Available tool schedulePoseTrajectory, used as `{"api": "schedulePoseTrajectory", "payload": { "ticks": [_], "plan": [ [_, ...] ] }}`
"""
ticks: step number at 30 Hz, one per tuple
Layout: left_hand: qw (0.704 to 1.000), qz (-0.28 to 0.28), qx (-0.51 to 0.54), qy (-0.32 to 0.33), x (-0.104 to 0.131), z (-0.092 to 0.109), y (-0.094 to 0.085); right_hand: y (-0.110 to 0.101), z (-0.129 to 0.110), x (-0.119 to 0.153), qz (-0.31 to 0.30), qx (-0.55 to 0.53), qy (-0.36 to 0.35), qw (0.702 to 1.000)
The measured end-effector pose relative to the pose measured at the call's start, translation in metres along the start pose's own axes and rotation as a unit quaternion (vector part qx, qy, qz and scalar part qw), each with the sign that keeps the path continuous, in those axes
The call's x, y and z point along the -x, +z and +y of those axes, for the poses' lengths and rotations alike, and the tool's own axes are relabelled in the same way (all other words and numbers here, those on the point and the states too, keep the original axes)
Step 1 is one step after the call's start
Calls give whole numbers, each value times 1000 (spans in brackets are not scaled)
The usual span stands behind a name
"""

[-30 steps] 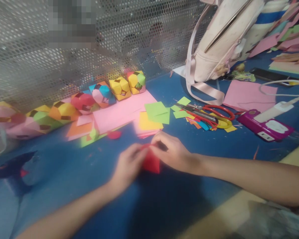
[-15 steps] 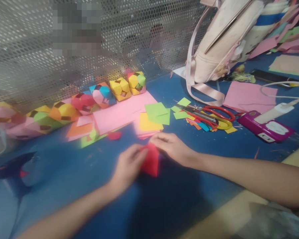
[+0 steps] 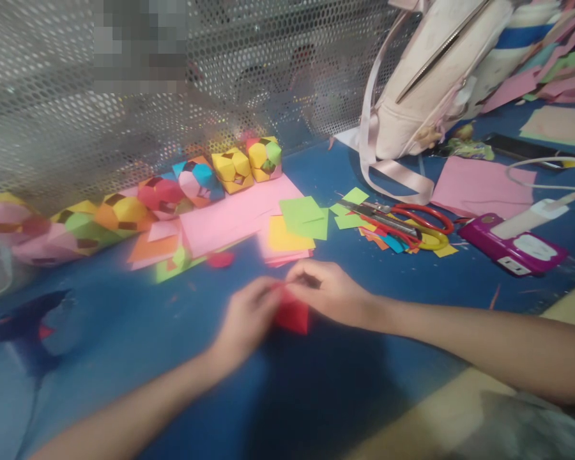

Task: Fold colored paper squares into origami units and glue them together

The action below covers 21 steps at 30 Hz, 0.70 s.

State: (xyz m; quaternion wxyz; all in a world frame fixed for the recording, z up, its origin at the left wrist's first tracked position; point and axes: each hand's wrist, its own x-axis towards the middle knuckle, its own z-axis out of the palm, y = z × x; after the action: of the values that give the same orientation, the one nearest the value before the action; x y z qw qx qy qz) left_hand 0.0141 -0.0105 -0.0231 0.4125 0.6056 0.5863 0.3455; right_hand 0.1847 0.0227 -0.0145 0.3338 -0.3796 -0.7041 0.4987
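A piece of red paper [image 3: 293,314] is pinched between my two hands, a little above the blue surface [image 3: 182,358]. My left hand [image 3: 252,310] is closed on its left side. My right hand [image 3: 333,291] grips its upper edge with thumb and fingers, close to the left fingertips. How the paper is folded under the fingers is hidden. Just beyond my hands lie a yellow paper square [image 3: 290,236] and green paper squares [image 3: 304,217]. A small red paper piece [image 3: 220,259] rests to their left.
Folded paper balls [image 3: 232,170] line the perforated metal panel [image 3: 268,76]. Scissors [image 3: 416,220] lie on paper scraps at right, beside a purple power strip [image 3: 510,246]. A white bag [image 3: 412,89] stands behind. A dark glue gun [image 3: 26,326] sits at far left.
My right hand has shifted slightly down and towards me, its fingers now over the top of the red paper. Less of the paper shows. My left hand stays nearly in place.
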Motion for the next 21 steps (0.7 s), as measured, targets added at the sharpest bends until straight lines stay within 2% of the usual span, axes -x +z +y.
{"api": "schedulePoseTrajectory", "payload": {
  "ticks": [9,21],
  "plan": [
    [1000,-22,20,-4,0,-5,-1,0,0,0,25,61,-26,997],
    [998,-61,34,2,3,4,-5,2,0,2,36,52,-45,997]
  ]
}}
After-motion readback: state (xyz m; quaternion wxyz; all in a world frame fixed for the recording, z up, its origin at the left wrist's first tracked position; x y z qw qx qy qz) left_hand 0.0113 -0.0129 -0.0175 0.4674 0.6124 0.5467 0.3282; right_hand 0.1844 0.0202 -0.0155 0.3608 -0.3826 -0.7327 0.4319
